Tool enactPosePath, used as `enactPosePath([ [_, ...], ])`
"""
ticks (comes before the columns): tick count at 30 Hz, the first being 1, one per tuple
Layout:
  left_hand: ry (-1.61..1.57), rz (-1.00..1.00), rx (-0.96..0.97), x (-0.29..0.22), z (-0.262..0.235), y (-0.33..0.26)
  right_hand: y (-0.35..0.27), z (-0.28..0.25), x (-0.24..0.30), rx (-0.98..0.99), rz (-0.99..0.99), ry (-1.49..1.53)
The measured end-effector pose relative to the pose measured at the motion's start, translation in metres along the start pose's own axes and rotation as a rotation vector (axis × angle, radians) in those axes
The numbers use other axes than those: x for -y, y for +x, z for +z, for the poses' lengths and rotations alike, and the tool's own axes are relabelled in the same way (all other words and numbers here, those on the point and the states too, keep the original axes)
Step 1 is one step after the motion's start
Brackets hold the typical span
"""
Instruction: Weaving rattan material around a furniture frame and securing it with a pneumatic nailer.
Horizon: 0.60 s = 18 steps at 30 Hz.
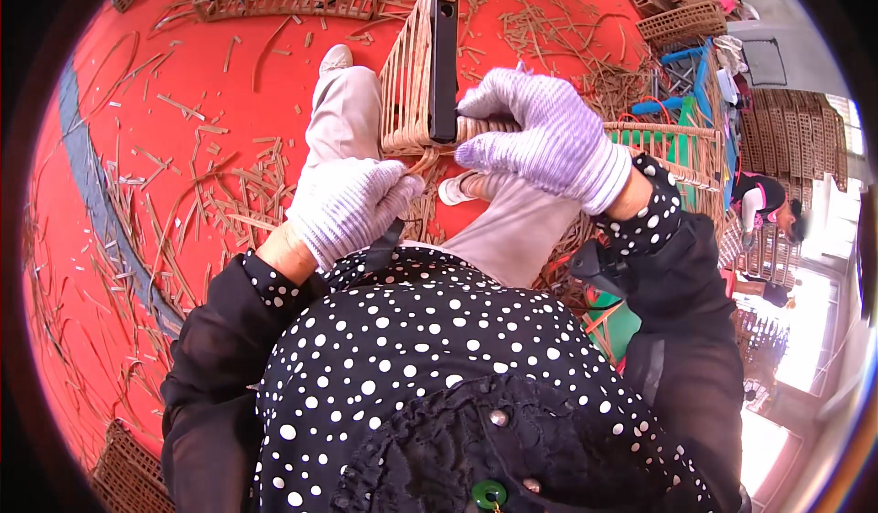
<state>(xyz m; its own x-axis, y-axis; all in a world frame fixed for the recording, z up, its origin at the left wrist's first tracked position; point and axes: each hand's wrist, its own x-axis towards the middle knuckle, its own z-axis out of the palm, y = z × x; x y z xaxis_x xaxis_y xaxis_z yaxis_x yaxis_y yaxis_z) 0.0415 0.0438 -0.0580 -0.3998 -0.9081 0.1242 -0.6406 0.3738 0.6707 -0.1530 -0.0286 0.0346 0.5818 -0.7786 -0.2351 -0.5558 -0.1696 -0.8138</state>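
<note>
Before me stands a partly woven frame, with tan rattan strips strung along a black bar. My left hand, in a pale lavender knit glove, is closed in a pinch on a tan rattan strip just below the frame's near corner. My right hand, in a matching glove, curls thumb and fingers round a strip-wrapped rail beside the black bar's lower end. Its fingertips are partly hidden behind the rail.
Cut strip scraps litter the red floor. Another woven frame lies at the far left. A slatted woven piece and a blue metal frame stand at right. Stacked woven panels and another person are farther right.
</note>
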Motion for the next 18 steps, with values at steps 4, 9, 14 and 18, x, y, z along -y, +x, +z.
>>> enactPosePath([
  [4, 0.054, 0.073, -0.099, 0.002, 0.002, 0.002, 0.014, -0.014, 0.002, 0.173, 0.07, 0.021],
  [9, 0.002, 0.255, -0.486, -0.021, -0.005, 0.0, 0.022, -0.023, 0.008, 0.275, 0.146, 0.079],
  [14, 0.225, 0.408, -0.712, -0.026, -0.008, 0.025, 0.023, -0.022, 0.01, 0.334, 0.136, 0.074],
  [18, 0.268, 0.54, -0.643, -0.024, -0.011, 0.038, 0.026, -0.024, 0.006, 0.358, 0.113, 0.141],
])
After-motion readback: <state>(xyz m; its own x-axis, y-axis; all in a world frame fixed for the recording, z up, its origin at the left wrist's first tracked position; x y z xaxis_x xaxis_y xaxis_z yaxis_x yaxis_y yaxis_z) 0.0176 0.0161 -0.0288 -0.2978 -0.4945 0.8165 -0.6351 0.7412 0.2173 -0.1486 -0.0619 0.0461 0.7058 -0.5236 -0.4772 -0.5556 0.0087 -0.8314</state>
